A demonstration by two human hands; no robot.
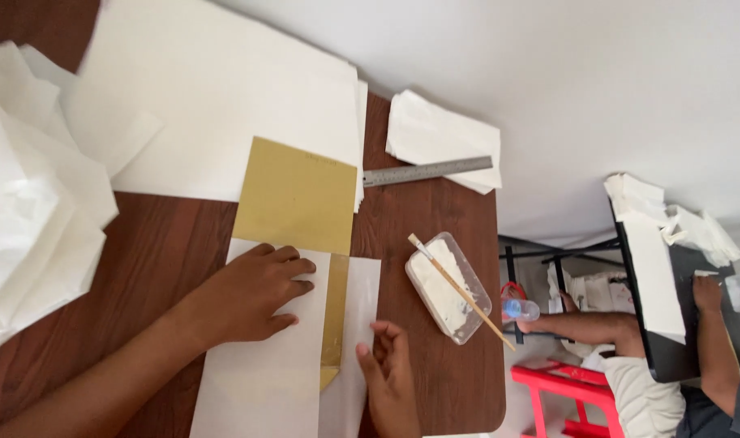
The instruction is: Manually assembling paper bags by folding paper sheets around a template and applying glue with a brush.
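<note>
The left hand (252, 296) lies flat, fingers spread, pinning the white paper (260, 365) over the gold card (298, 195) on the desk (435, 381). The right hand (390, 373), at four o'clock, presses the folded flap (362, 300) with open fingers. Judging by this, folding is underway; creasing the flap firmly along the card's edge seems due.

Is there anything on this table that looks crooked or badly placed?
Yes. The steel ruler lies slanted, one end on a stack of white paper. The thin stick across the paste tub overhangs its rim.
</note>
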